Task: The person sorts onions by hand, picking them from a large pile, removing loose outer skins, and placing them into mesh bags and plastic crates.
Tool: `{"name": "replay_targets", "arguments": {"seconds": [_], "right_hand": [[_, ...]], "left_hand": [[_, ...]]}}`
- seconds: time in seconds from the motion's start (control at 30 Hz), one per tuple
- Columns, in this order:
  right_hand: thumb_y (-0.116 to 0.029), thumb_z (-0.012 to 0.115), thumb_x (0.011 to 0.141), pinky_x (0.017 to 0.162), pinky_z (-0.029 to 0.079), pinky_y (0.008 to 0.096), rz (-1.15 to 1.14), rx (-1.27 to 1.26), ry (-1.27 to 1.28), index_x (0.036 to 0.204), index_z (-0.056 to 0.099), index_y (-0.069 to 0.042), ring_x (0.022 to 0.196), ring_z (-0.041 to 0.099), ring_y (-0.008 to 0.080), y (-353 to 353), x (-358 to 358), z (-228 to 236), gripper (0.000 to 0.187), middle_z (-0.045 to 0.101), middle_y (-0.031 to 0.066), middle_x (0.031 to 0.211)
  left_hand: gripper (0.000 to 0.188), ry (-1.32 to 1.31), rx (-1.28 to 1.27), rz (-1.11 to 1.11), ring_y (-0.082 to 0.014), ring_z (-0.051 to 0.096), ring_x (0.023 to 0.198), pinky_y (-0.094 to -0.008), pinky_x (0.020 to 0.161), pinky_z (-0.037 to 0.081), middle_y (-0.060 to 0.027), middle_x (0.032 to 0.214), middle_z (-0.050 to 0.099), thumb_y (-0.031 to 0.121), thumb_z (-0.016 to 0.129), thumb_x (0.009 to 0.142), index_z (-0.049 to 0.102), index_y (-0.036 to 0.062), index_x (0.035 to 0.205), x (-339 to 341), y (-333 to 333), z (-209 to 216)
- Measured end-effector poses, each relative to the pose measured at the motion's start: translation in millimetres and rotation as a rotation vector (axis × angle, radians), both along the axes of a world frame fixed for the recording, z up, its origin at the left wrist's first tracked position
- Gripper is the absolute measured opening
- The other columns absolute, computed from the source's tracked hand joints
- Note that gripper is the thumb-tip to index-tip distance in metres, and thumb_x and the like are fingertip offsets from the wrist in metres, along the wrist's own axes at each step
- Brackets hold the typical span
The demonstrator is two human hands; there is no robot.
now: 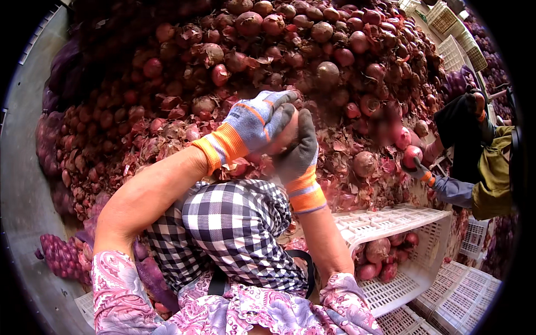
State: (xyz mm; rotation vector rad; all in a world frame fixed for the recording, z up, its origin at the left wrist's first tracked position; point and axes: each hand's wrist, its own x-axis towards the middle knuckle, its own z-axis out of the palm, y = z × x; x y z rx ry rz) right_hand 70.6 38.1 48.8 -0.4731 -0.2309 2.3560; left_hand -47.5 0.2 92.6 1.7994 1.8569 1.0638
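In front of my knees, my two gloved hands meet around a reddish onion (285, 135). My left hand (255, 118), in a blue-grey glove with an orange cuff, has its fingers curled over the top of it. From the other side, my right hand (297, 152) closes on the same onion with its dark grey palm and fingers. Parts of the onion are hidden by the gloves. Just beyond the hands rises a large heap of red onions (248, 25), with loose papery skins (170, 148) scattered over its near slope.
A white plastic crate (391, 220) lies tipped beside my right forearm, with several onions inside. More crates (458, 290) stand at the lower right. On the right, a co-worker's gloved hand (419, 172) holds a red onion. Purple mesh sacks (53, 137) and a metal wall (22, 184) border the left.
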Motion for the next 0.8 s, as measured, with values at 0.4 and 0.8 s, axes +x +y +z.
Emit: {"name": "replay_targets", "arguments": {"seconds": [0.4,0.8], "right_hand": [[-0.032,0.057,0.081,0.088,0.044,0.0350,0.293,0.485,0.136,0.119,0.048,-0.011,0.102,0.055,0.0201,19.1,77.4,-43.8,0.044,0.057,0.0058,0.112],[-0.027,0.061,0.074,0.084,0.043,0.0364,-0.066,1.851,-0.879,0.110,0.055,-0.013,0.098,0.055,0.0232,-1.7,53.3,-15.4,0.039,0.059,0.0057,0.104]], "left_hand": [[0.052,0.044,-0.289,-0.043,-0.0155,0.057,0.100,-0.0307,0.084,0.047,-0.0117,0.121,0.053,0.021,0.063,0.084,0.044,0.0102,0.131,-4.6,-2.8,2.6],[0.043,-0.465,-0.189,-0.528,-0.0173,0.050,0.114,-0.0324,0.096,0.041,-0.0097,0.120,0.056,0.013,0.070,0.079,0.057,0.0038,0.119,18.9,-5.6,26.3]]}}
